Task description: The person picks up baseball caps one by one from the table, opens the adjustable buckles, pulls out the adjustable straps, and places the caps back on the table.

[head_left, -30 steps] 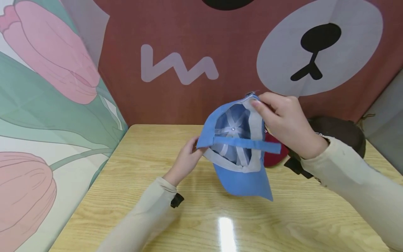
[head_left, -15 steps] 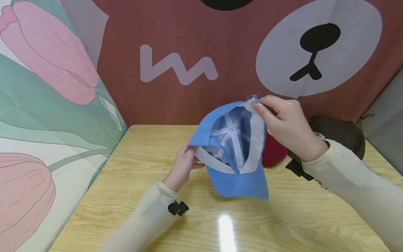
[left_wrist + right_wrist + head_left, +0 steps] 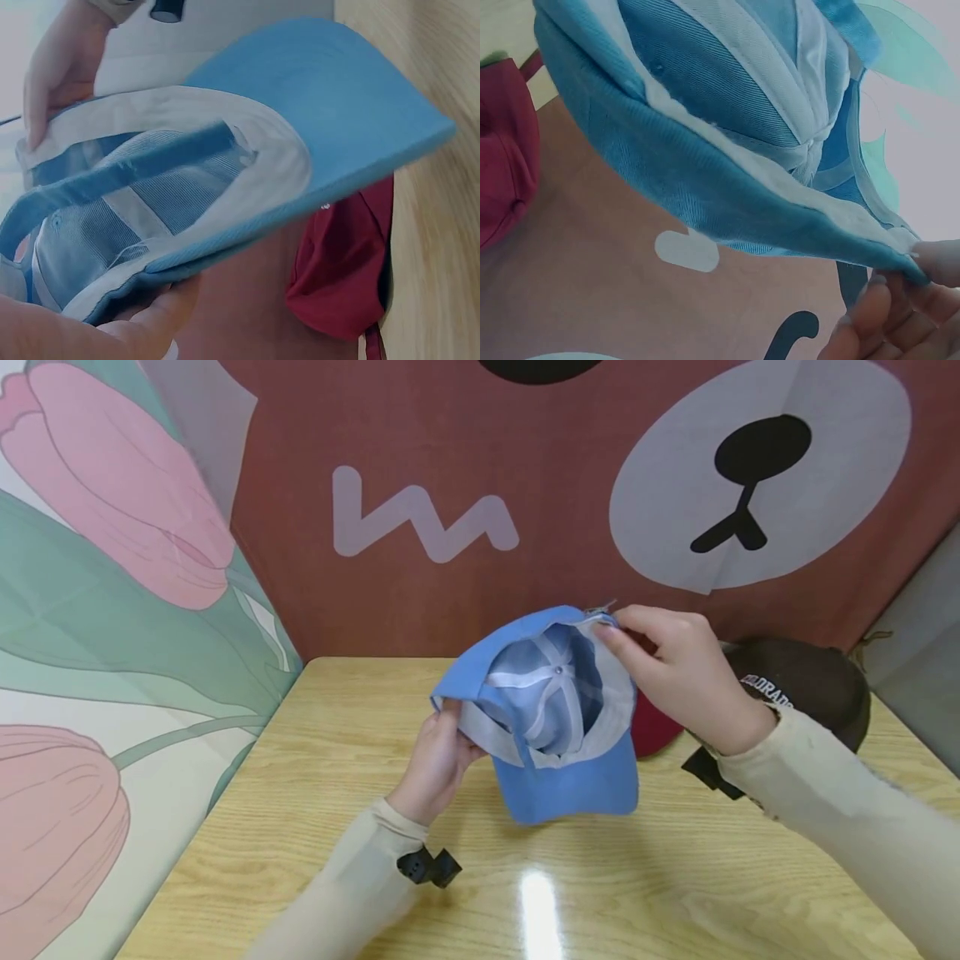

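Observation:
A light blue baseball cap (image 3: pixel 573 793) is held up over the table between both hands, its white-lined inside facing the head camera and its brim hanging down. My left hand (image 3: pixel 435 764) grips the cap's left edge, thumb on the inner side. At the upper right, my right hand (image 3: pixel 686 672) pinches the rim near a small metal buckle (image 3: pixel 600 610). The loose blue strap (image 3: pixel 120 172) crosses the cap's opening in the left wrist view. In the right wrist view, the thumb and fingers (image 3: pixel 937 262) close on the cap's rim.
A dark brown cap (image 3: pixel 810 681) with white lettering sits at the table's back right. Beside it lies a red cap (image 3: pixel 654 722), partly hidden by the blue cap and right hand. Behind the wooden table (image 3: pixel 300 827) hangs a brown printed backdrop (image 3: pixel 420 427).
The blue cap has tilted, its left edge swinging left and down with my left hand. Its strap has dropped from lying across to hanging inside the opening. My right hand has lowered slightly.

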A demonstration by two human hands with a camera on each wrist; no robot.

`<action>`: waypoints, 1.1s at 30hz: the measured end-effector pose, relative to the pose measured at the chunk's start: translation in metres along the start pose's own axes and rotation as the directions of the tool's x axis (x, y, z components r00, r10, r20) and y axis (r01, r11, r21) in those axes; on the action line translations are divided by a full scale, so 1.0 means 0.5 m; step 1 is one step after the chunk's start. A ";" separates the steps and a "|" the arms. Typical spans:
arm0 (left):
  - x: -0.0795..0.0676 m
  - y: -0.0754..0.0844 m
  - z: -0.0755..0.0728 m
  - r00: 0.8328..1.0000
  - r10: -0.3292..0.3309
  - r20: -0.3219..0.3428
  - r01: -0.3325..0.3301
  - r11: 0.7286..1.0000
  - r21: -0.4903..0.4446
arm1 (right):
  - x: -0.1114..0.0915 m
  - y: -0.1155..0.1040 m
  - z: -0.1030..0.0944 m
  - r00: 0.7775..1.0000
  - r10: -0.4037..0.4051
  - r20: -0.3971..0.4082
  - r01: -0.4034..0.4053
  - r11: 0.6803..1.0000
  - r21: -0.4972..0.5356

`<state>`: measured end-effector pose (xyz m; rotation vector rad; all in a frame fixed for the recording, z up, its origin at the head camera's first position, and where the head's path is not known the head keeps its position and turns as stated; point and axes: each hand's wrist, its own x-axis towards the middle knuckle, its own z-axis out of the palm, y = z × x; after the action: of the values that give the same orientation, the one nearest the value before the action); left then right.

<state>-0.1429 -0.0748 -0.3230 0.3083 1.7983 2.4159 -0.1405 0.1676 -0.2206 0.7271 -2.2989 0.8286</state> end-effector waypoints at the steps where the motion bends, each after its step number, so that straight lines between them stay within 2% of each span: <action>1: 0.000 0.001 0.000 1.000 -0.001 0.002 0.001 1.000 -0.020 | -0.001 0.001 0.002 1.000 -0.009 0.003 0.009 1.000 -0.001; 8: 0.001 0.014 0.008 0.999 0.003 -0.049 -0.012 0.984 -0.180 | -0.010 0.008 0.015 0.997 -0.067 0.030 0.068 0.997 -0.021; 12: 0.004 0.022 0.015 0.993 0.041 -0.112 -0.068 0.968 -0.241 | -0.018 0.016 0.022 0.996 -0.067 0.063 0.067 0.998 -0.001; 17: 0.011 0.032 0.022 0.965 0.098 -0.245 -0.168 0.943 -0.287 | -0.036 0.033 0.039 0.987 -0.114 0.114 0.108 0.993 0.056; 20: 0.013 0.036 0.024 0.948 0.105 -0.301 -0.198 0.934 -0.297 | -0.049 0.044 0.053 0.979 -0.151 0.133 0.140 0.986 0.092; 27: 0.010 0.045 0.027 0.946 0.116 -0.303 -0.212 0.928 -0.305 | -0.073 0.062 0.082 0.975 -0.177 0.136 0.159 0.978 0.135; 30: 0.008 0.048 0.026 0.946 0.124 -0.300 -0.218 0.928 -0.302 | -0.085 0.065 0.094 0.981 -0.138 0.135 0.121 0.984 0.128; 33: 0.006 0.049 0.025 0.946 0.125 -0.298 -0.218 0.928 -0.303 | -0.100 0.066 0.106 0.990 -0.060 0.126 0.045 0.992 0.118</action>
<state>-0.1424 -0.0695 -0.2956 0.1042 1.4611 2.9580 -0.1459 0.1669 -0.3006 0.9129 -2.3497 0.9193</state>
